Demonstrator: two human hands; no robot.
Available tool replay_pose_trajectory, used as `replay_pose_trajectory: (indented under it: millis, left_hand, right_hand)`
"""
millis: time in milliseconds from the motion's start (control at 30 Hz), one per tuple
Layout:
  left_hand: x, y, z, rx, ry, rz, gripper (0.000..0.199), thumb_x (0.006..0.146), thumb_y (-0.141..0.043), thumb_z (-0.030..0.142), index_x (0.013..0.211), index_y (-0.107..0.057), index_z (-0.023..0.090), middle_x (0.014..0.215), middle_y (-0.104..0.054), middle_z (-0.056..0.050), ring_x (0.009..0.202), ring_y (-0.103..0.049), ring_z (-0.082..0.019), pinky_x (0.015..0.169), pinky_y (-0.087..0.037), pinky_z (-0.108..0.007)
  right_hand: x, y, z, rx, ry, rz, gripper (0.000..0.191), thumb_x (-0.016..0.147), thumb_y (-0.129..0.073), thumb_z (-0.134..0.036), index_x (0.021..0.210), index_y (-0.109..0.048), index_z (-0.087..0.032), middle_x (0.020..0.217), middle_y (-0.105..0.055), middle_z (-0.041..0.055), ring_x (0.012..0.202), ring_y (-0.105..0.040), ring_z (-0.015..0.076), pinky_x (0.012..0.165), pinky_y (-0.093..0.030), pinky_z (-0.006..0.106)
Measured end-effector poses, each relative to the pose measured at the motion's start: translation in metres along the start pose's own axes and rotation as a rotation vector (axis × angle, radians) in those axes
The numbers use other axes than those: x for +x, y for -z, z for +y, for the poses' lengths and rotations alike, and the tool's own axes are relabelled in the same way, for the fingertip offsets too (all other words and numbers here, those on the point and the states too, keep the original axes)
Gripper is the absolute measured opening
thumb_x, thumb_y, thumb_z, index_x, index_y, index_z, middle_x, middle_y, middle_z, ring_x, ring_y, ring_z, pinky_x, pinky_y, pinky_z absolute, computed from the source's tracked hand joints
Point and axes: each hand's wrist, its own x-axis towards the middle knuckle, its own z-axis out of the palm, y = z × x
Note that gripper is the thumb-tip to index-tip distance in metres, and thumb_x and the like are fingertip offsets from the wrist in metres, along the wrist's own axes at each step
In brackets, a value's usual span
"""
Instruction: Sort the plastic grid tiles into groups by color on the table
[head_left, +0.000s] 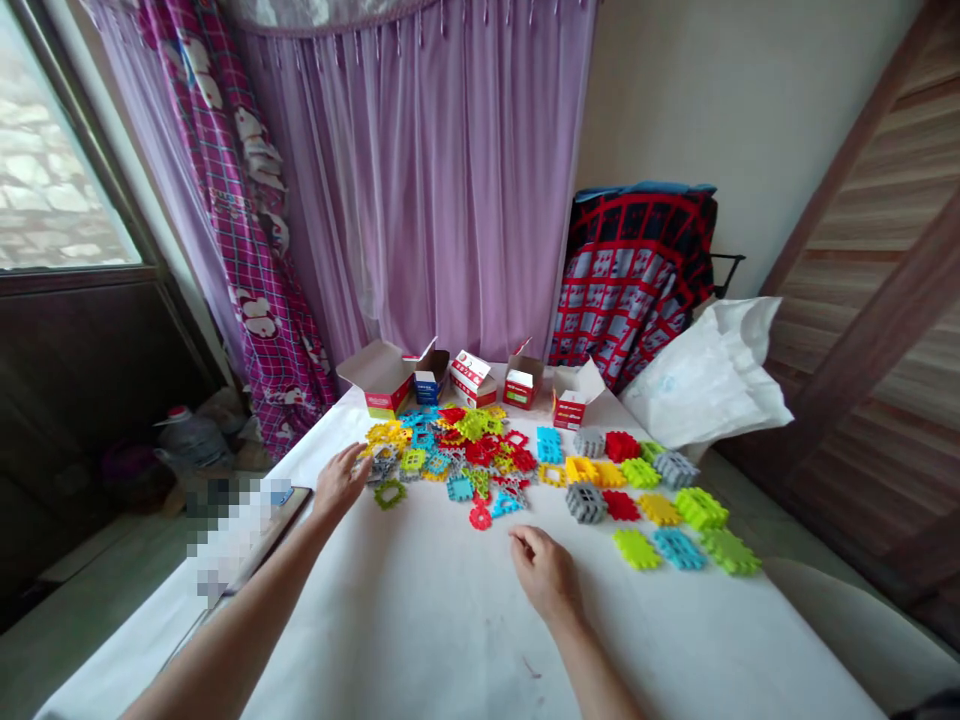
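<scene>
A heap of toy building pieces (480, 452) in red, yellow, blue, green and grey lies mid-table. My left hand (341, 482) reaches the heap's left edge, fingers stretched out, beside grey pieces (384, 462) and a green frame piece (390, 494). Whether its fingertips touch them I cannot tell. My right hand (546, 572) rests on the table with fingers curled in, and nothing shows in it. Ahead of it are a red round piece (480, 515) and a blue triangle piece (507, 504). To its right stand sorted pieces, among them a grey stack (586, 503) and a red piece (621, 506).
Several small open cartons stand along the back, including a red one (570, 408) and a blue one (429, 386). A phone (274, 535), partly pixelated, lies at the left edge. A white plastic bag (705, 375) bulges at the right back corner. Behind hangs a purple curtain (450, 180).
</scene>
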Motion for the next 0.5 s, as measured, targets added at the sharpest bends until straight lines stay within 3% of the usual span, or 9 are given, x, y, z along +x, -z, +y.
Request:
replay_pose_trajectory:
  millis: [100, 267, 433, 500]
  left_hand:
    - [0.032, -0.011, -0.01, 0.09, 0.014, -0.032, 0.041, 0.091, -0.052, 0.046, 0.123, -0.062, 0.024, 0.137, -0.06, -0.011, 0.129, -0.053, -0.029, 0.11, -0.041, -0.048]
    - [0.063, -0.033, -0.015, 0.172, -0.007, -0.116, 0.042, 0.09, -0.059, 0.041, 0.126, -0.056, 0.019, 0.131, -0.058, -0.011, 0.112, -0.06, -0.023, 0.094, -0.052, -0.049]
    - [0.065, -0.06, -0.003, 0.199, -0.056, -0.229, 0.045, 0.092, -0.049, 0.052, 0.131, -0.056, 0.03, 0.145, -0.054, -0.007, 0.134, -0.048, -0.027, 0.109, -0.041, -0.052]
    - [0.055, -0.07, 0.006, 0.194, -0.077, -0.258, 0.054, 0.093, -0.042, 0.058, 0.137, -0.053, 0.029, 0.151, -0.049, -0.008, 0.141, -0.042, -0.027, 0.114, -0.036, -0.05]
  right_hand:
    - [-0.001, -0.001, 0.004, 0.026, 0.011, -0.005, 0.035, 0.089, -0.039, -0.03, 0.094, -0.073, -0.022, 0.094, -0.077, 0.0077, 0.085, -0.072, 0.0207, 0.076, -0.053, 0.028]
    - [-0.001, -0.002, 0.007, 0.062, 0.006, 0.02, 0.035, 0.089, -0.041, -0.034, 0.09, -0.074, -0.023, 0.09, -0.077, 0.007, 0.082, -0.073, 0.0206, 0.073, -0.056, 0.027]
    - [0.0, -0.001, 0.006, 0.088, -0.013, 0.032, 0.035, 0.089, -0.043, -0.038, 0.088, -0.075, -0.023, 0.086, -0.077, 0.0075, 0.077, -0.074, 0.02, 0.07, -0.057, 0.026]
    - [-0.001, 0.0, 0.007, 0.085, -0.018, 0.037, 0.035, 0.088, -0.044, -0.039, 0.087, -0.075, -0.023, 0.085, -0.077, 0.0077, 0.075, -0.074, 0.0203, 0.069, -0.058, 0.026]
